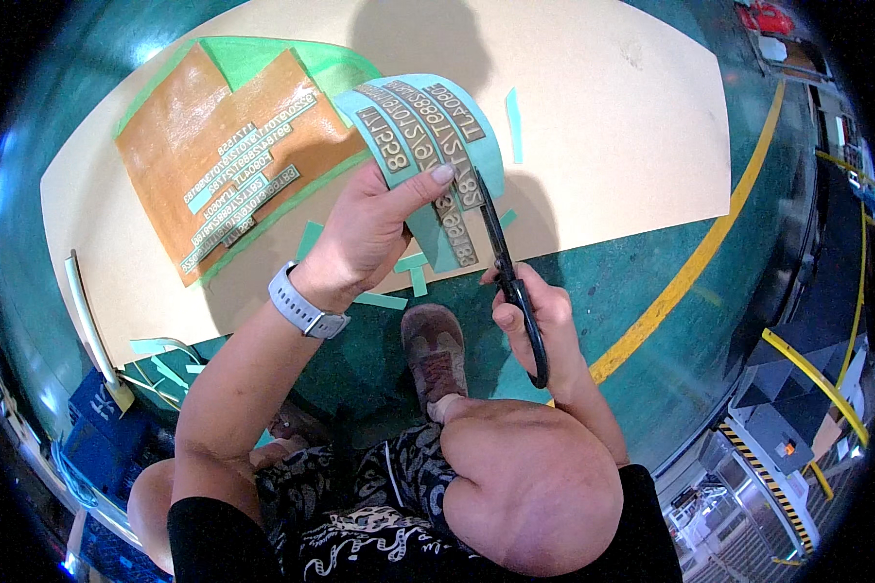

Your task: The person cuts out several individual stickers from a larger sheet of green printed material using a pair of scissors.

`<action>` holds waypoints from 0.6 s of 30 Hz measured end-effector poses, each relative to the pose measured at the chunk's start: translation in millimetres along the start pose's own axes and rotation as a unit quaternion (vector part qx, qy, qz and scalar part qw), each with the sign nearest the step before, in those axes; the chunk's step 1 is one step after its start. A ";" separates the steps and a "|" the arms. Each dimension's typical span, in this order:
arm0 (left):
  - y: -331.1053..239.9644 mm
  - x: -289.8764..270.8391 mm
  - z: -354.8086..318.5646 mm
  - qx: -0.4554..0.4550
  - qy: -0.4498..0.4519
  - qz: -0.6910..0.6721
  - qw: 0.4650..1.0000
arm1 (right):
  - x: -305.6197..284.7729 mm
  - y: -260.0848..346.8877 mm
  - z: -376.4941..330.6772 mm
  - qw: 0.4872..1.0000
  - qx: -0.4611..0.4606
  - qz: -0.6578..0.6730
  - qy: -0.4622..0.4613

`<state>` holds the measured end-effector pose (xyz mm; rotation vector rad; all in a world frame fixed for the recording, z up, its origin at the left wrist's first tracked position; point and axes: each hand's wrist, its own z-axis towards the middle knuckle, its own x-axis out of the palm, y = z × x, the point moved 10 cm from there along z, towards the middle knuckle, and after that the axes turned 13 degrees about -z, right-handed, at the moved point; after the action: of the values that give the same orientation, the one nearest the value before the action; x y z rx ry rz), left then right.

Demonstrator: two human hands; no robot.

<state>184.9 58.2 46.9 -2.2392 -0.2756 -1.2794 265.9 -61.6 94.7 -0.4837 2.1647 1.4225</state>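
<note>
My left hand (369, 228) holds up a pale green sheet (428, 146) bearing several grey strips of raised characters, thumb on its front. My right hand (540, 316) grips black scissors (506, 277), whose blades point up into the lower edge of the sheet beside one strip. A grey watch (301, 306) sits on my left wrist. Both hands hover over the near edge of a beige board (603, 126) lying on the floor.
An orange-brown sheet on green backing (214, 146) with more character strips lies on the board's left. Small green offcuts (413, 272) are scattered near the board edge. My knee (535, 486) and shoe (436, 350) are below. A yellow floor line (690, 272) runs right.
</note>
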 end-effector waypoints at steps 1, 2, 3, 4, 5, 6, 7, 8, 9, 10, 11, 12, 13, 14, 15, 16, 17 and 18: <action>0.6 0.2 0.2 -0.002 0.004 0.000 1.000 | -0.4 0.7 0.1 1.000 -0.004 -0.004 -0.003; 0.9 0.7 0.4 -0.004 0.008 0.001 1.000 | -1.0 1.6 0.3 1.000 -0.008 -0.008 -0.005; 1.2 1.4 0.5 -0.005 0.012 0.001 1.000 | -1.2 2.1 0.4 1.000 -0.007 -0.009 -0.003; 1.0 1.8 0.5 -0.004 0.013 0.000 1.000 | -2.0 3.2 0.6 1.000 -0.006 -0.011 -0.001; 0.9 2.5 0.8 -0.004 0.013 -0.001 1.000 | -2.2 3.5 0.7 1.000 -0.004 -0.013 0.001; 0.8 2.8 1.0 -0.003 0.013 -0.002 1.000 | -3.2 2.6 0.7 1.000 -0.003 -0.013 -0.012; 1.0 2.6 1.5 -0.001 0.016 0.004 1.000 | -2.7 1.4 0.6 1.000 -0.001 -0.013 -0.025; 0.9 1.0 1.5 0.001 0.017 0.011 1.000 | -2.6 0.7 0.6 0.999 0.000 -0.011 -0.037; 0.4 -0.1 1.2 0.004 0.018 0.019 1.000 | -1.3 2.2 1.4 0.999 -0.009 -0.009 -0.031; -0.1 -0.9 0.7 0.004 0.016 0.020 1.000 | -0.8 3.4 2.8 1.000 -0.019 -0.006 -0.024; 0.0 -0.5 0.7 0.004 0.016 0.020 1.000 | -1.5 4.8 3.0 0.999 -0.027 -0.006 -0.018; 0.2 -0.3 0.6 0.003 0.016 0.019 1.000 | -2.2 4.0 2.7 1.000 -0.024 -0.010 -0.015; 0.7 -0.1 0.5 0.000 0.018 0.009 1.000 | -2.7 3.3 2.4 1.000 -0.020 -0.014 -0.012; 1.4 0.6 0.7 -0.003 0.021 0.000 1.000 | -3.2 2.6 2.2 1.000 -0.017 -0.018 -0.009; 2.2 1.3 0.8 -0.007 0.023 -0.010 1.000 | -4.1 3.0 2.1 1.000 -0.018 -0.018 -0.011; 1.7 1.4 0.5 -0.004 0.016 -0.014 1.000 | -4.9 3.5 2.1 1.000 -0.019 -0.018 -0.013; 0.4 1.6 -0.7 -0.001 0.008 -0.017 1.000 | -4.9 3.8 2.4 1.000 -0.021 -0.017 -0.014; -0.5 1.0 -1.3 0.003 0.000 -0.020 1.000 | -5.2 3.8 2.4 0.999 -0.021 -0.018 -0.016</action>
<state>184.2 57.8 48.4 -2.2390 -0.3249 -1.2988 268.6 -57.8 99.7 -0.5098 2.0939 1.4483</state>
